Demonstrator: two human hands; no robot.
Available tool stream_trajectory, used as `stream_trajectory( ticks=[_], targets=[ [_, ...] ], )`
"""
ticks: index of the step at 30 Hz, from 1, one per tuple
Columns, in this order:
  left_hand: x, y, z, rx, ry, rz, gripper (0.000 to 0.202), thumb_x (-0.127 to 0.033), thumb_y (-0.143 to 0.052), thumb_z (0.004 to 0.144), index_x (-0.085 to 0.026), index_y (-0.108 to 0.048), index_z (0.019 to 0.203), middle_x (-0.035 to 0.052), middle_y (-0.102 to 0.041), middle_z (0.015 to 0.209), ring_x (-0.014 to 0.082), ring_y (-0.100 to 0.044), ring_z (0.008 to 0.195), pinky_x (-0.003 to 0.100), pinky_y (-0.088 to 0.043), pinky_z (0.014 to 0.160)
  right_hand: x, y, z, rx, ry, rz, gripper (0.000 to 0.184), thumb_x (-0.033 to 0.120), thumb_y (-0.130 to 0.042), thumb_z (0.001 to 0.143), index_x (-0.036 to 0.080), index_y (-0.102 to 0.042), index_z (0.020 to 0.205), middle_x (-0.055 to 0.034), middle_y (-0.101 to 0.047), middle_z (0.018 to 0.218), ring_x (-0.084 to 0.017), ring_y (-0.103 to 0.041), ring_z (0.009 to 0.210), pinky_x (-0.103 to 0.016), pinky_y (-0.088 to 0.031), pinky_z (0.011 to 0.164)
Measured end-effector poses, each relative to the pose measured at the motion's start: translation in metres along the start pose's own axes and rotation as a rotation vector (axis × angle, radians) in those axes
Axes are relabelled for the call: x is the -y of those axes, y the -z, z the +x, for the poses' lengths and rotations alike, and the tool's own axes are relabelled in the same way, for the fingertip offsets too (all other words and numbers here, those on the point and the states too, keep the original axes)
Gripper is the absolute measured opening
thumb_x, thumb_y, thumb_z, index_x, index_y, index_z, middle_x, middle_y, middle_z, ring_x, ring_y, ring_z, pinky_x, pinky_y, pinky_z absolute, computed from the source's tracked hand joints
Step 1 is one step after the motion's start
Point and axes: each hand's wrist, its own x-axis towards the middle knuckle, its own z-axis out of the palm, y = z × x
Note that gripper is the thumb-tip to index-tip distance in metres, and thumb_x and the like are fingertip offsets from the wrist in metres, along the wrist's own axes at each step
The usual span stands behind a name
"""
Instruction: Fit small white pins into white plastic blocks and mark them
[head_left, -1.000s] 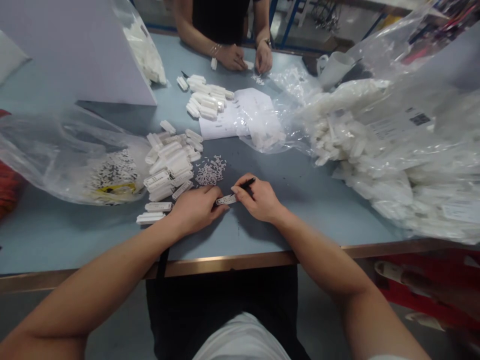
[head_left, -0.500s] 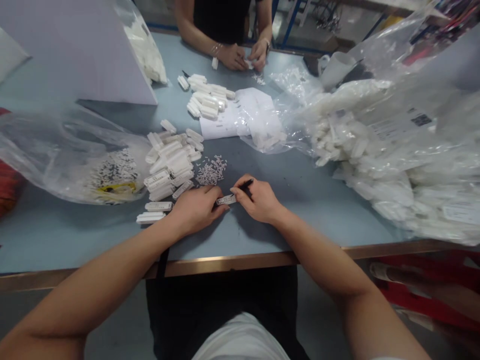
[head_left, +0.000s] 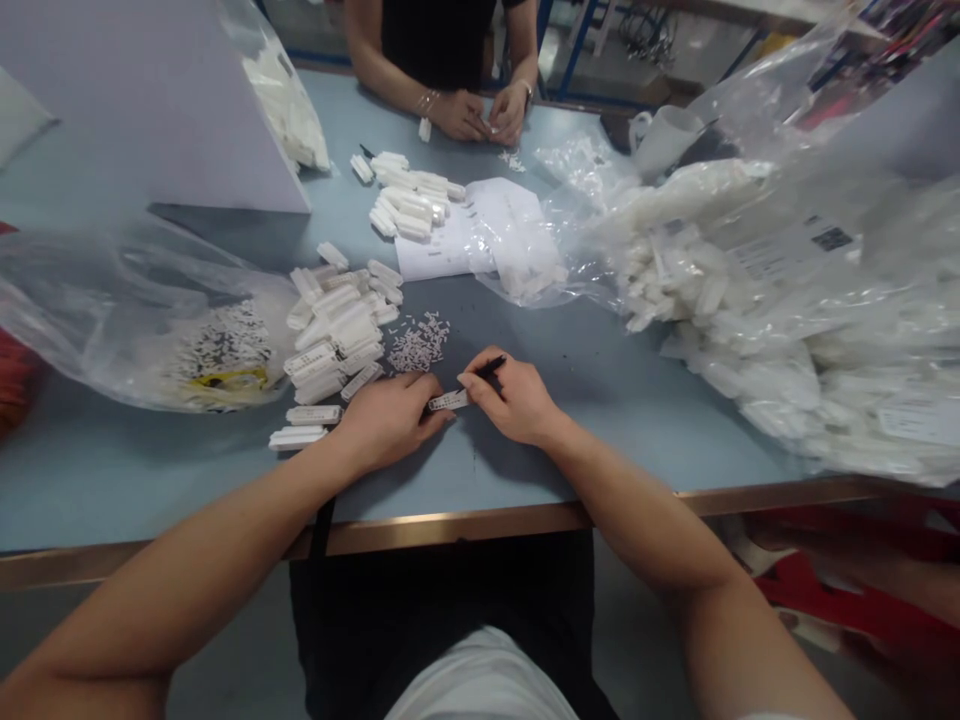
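My left hand (head_left: 397,415) is closed on a small white plastic block (head_left: 448,401) with rows of dark holes, holding it by its left end low over the table. My right hand (head_left: 510,398) pinches a thin black tool, pen-like or tweezer-like (head_left: 491,366), with its tip down at the block's upper edge; the exact kind does not show. Just beyond my left hand lies a pile of tiny white pieces (head_left: 420,342). Left of it is a heap of similar white blocks (head_left: 341,320), and two more blocks (head_left: 298,437) rest beside my left wrist.
A clear bag (head_left: 225,345) with small black-and-white parts and something yellow lies at left. Large clear bags of white parts (head_left: 780,300) fill the right side. Across the blue table (head_left: 600,400), a co-worker's hands (head_left: 484,115) handle a small part near another block heap (head_left: 412,195) and paper sheets (head_left: 435,255).
My hands keep the same hold on the block and black tool. The whole view has shifted slightly. Across the table, the co-worker's hands have drawn closer together.
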Motion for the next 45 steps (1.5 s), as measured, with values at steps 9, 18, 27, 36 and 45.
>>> stream_trajectory(
  ticks=[9, 18, 27, 36, 45],
  targets=[
    [0.0006, -0.0008, -0.0002, 0.005, -0.012, 0.017, 0.034, -0.049, -0.048, 0.092, -0.019, -0.06, 0.102, 0.0081, -0.068, 0.093, 0.0253, -0.065, 0.084, 0.035, -0.043, 0.07, 0.0007, -0.0022, 0.0006, 0.028, -0.012, -0.023, 0.024, 0.042, -0.048, 0.094, 0.021, -0.059, 0.089, -0.0017, -0.066, 0.077, -0.015, -0.061, 0.071, -0.027, -0.044, 0.07],
    [-0.0016, 0.001, -0.0004, 0.005, -0.01, 0.006, 0.034, -0.047, -0.048, 0.092, -0.018, -0.061, 0.102, 0.009, -0.068, 0.093, 0.0254, -0.065, 0.084, 0.034, -0.043, 0.069, 0.0023, -0.0032, -0.001, 0.015, -0.02, -0.012, 0.023, 0.041, -0.049, 0.093, 0.02, -0.059, 0.089, -0.0013, -0.066, 0.077, -0.014, -0.06, 0.069, -0.027, -0.044, 0.069],
    [-0.001, -0.0001, -0.0006, 0.006, -0.01, -0.002, 0.036, -0.049, -0.047, 0.092, -0.018, -0.062, 0.104, 0.0088, -0.068, 0.095, 0.0251, -0.066, 0.083, 0.035, -0.044, 0.069, 0.0009, -0.0034, -0.0017, -0.006, -0.058, 0.038, 0.023, 0.042, -0.053, 0.093, 0.021, -0.059, 0.088, -0.0002, -0.066, 0.074, -0.013, -0.059, 0.065, -0.026, -0.043, 0.065],
    [-0.0009, -0.0012, -0.0009, 0.002, -0.003, 0.005, 0.034, -0.049, -0.048, 0.092, -0.019, -0.061, 0.102, 0.0088, -0.068, 0.094, 0.0249, -0.066, 0.084, 0.034, -0.043, 0.069, 0.0021, -0.003, -0.0016, 0.002, -0.022, -0.012, 0.022, 0.04, -0.051, 0.093, 0.021, -0.059, 0.088, -0.0013, -0.066, 0.077, -0.014, -0.06, 0.069, -0.026, -0.043, 0.067],
    [-0.0017, 0.0011, -0.0002, 0.023, -0.013, 0.024, 0.032, -0.045, -0.047, 0.092, -0.017, -0.06, 0.101, 0.0094, -0.068, 0.092, 0.0263, -0.065, 0.085, 0.035, -0.044, 0.069, -0.0005, -0.009, 0.0006, 0.083, 0.093, -0.143, 0.021, 0.036, -0.043, 0.095, 0.021, -0.056, 0.089, -0.0061, -0.065, 0.085, -0.018, -0.06, 0.082, -0.031, -0.046, 0.077]
  ],
)
